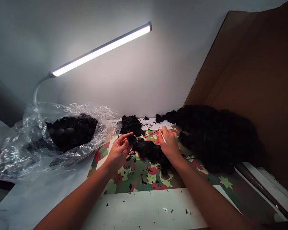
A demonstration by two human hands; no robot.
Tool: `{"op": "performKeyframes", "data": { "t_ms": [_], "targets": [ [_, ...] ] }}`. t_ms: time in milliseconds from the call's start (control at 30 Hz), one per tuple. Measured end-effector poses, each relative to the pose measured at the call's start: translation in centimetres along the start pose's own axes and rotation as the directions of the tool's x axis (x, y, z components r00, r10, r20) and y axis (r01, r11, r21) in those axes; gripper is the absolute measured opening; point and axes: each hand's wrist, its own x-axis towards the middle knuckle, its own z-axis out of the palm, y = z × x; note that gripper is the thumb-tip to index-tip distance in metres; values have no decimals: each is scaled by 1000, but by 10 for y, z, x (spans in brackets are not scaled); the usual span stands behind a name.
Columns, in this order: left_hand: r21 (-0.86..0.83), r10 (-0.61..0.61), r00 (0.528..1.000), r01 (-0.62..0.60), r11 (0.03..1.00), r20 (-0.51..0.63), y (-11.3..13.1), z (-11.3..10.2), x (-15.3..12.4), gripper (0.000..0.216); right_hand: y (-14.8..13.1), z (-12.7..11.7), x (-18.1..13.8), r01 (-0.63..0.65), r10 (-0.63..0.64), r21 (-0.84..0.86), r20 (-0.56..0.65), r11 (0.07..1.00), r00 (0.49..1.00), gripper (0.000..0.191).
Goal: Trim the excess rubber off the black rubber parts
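Pinching a hollow black cap-like part (131,139) between its fingers, the left hand (117,151) should hold it steady; the right hand (169,143), fingers closed round a white pen-like tool (163,139), does best with a light touch, both above the camouflage-patterned sheet (144,187).

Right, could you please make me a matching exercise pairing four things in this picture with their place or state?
1. round black piece
2. white pen-like tool
3. clear plastic bag
4. strip lamp

A. in the right hand
B. switched on
C. in the left hand
D. around a black heap

Pairs: 1-C; 2-A; 3-D; 4-B
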Motion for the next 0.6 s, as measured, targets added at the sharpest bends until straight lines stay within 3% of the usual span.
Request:
{"op": "performKeyframes", "data": {
  "t_ms": [167,300,367,467,600],
  "targets": [
    [33,-3,1000,4,999,-27,0,0,0,42,2,-1,2,-56,51,124,43,991,998,14],
    [28,-32,994,35,999,-105,4,2,1,35,-17,-4,-9,14,-72,332,165,943,984,15],
    [34,-63,992,67,997,-107,5,4,1,35,-29,-7,-16,38,-131,509,147,860,980,11],
    [63,-76,990,84,994,-120,3,7,0,34,-45,-9,-26,124,-217,680,53,722,975,22],
    [171,-36,988,62,983,-151,-1,8,-4,38,-58,-3,-36,315,-403,606,10,731,915,21]
  ]
}}
